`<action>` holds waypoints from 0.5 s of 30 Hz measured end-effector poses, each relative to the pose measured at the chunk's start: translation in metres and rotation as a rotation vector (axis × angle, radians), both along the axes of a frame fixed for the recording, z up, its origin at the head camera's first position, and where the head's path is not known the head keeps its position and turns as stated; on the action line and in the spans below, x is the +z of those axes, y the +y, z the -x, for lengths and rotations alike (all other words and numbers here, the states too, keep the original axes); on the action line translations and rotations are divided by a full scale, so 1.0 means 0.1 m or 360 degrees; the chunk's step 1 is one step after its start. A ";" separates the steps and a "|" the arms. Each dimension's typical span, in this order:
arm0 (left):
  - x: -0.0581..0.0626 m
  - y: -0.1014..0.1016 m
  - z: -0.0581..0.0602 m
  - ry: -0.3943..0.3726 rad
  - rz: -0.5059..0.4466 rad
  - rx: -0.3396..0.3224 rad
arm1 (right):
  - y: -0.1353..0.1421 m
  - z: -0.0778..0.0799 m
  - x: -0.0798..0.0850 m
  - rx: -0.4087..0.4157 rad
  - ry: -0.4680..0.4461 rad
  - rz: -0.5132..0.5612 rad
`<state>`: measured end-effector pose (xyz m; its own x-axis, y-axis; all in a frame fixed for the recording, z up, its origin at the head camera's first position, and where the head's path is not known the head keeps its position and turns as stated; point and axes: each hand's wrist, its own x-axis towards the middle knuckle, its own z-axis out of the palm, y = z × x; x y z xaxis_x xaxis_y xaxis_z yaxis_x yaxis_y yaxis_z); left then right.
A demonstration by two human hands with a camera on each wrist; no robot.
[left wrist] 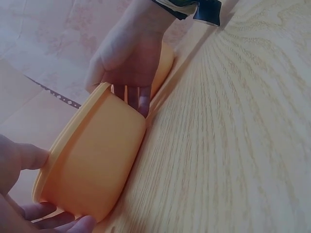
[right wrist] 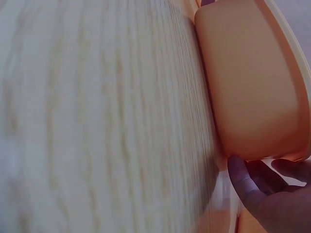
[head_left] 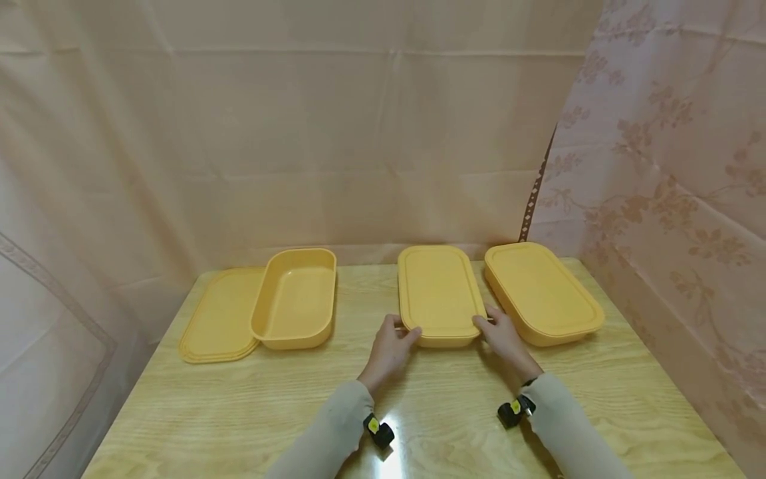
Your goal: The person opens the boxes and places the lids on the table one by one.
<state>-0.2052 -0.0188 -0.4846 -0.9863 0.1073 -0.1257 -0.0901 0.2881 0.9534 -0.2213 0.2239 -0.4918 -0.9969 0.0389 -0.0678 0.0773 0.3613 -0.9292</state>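
A yellow lidded food container (head_left: 443,289) sits on the table, right of the middle, its lid lying over the top. At its near left corner my left hand (head_left: 390,347) grips it, thumb on the lid's edge and fingers along the side. My right hand (head_left: 505,340) holds the near right corner likewise. In the left wrist view both hands flank the container's smooth near wall (left wrist: 99,155), with the right hand (left wrist: 130,58) at the far end. The right wrist view shows the right hand's fingers (right wrist: 243,179) against the container's side (right wrist: 257,82).
Right of it stands another lidded yellow container (head_left: 541,286), set at an angle. To the left is an uncovered yellow container (head_left: 297,299), overlapping a stack of flat yellow lids (head_left: 218,319). Beige curtain (head_left: 359,133) hangs behind the wooden table (head_left: 239,412); floral cloth (head_left: 676,199) hangs on the right.
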 end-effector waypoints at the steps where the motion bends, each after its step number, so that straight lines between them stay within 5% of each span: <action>1: 0.00 0.00 0.00 0.0001 -0.0001 0.0002 | 0.00 0.00 0.00 -0.0002 -0.0001 -0.0004; 9: 0.00 0.00 0.02 0.0036 0.0033 0.0000 | -0.03 -0.03 0.02 -0.0029 -0.0008 -0.0016; 15: 0.03 -0.02 0.03 0.0185 0.0308 -0.0087 | -0.04 -0.03 0.03 -0.0034 0.0006 -0.0024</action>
